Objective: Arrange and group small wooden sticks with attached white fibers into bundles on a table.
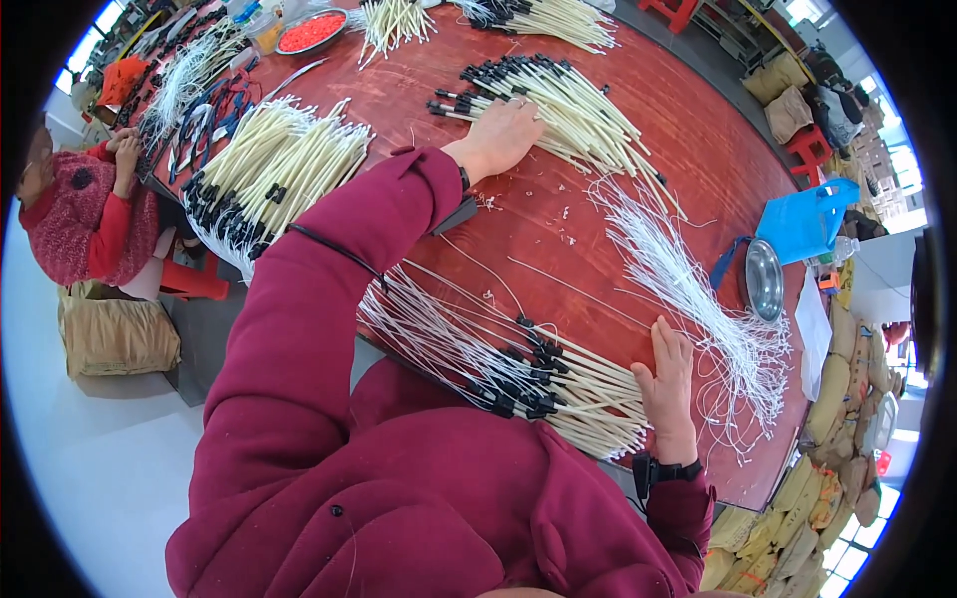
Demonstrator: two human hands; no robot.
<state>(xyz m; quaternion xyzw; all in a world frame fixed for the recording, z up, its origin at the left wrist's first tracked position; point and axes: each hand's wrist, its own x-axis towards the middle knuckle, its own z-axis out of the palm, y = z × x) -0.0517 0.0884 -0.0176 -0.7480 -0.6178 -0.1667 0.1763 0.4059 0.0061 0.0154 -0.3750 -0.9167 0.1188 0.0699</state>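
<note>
My left hand (503, 135) reaches across to the far pile of cream rods with black end pieces (583, 110). Its fingers are bent down and closed on rods at the pile's near side; the fingertips are partly hidden. On the right, my right hand (670, 384) is open, fingers stretched and thumb apart, beside the plain ends of a near bundle of cream rods (598, 399). That bundle lies along the table edge in front of me, its black pieces and white strings (439, 324) trailing left. Loose white strings (668, 264) spread from the far pile toward the right edge.
The red table (558, 254) also bears another rod pile (289, 164) at left and a bowl of orange-red bits (311, 33). A blue container (805, 219) and metal bowl (765, 279) stand right. Another person (95, 219) sits at far left. Stacked sacks (842, 399) line the right.
</note>
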